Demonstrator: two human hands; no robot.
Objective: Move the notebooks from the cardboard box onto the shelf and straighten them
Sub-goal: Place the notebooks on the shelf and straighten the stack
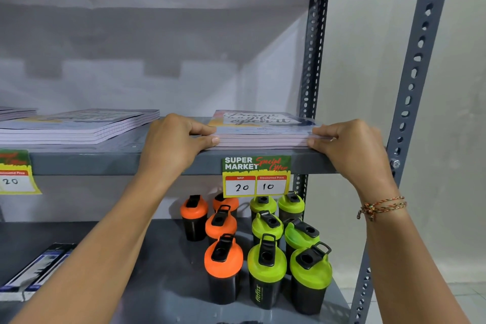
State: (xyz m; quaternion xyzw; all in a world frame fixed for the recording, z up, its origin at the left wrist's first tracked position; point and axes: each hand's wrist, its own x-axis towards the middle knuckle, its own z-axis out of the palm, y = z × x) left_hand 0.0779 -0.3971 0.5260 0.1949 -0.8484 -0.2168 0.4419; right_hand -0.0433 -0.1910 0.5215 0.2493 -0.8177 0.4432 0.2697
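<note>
A stack of notebooks [263, 129] with lettered covers lies flat at the front right of the grey shelf [157, 163]. My left hand [173, 142] grips the stack's left side, thumb under the front corner and fingers on top. My right hand [349, 144] clamps its right side the same way. A second stack of notebooks [79, 126] lies further left on the same shelf, and the edge of a third stack [15, 112] shows at the far left. The cardboard box is out of view.
A price tag [256, 176] hangs from the shelf lip under the held stack, another price tag [15, 172] at the left. On the lower shelf stand several orange and green shaker bottles [265, 255] and flat packs [34, 271]. A perforated steel upright [410, 102] bounds the right side.
</note>
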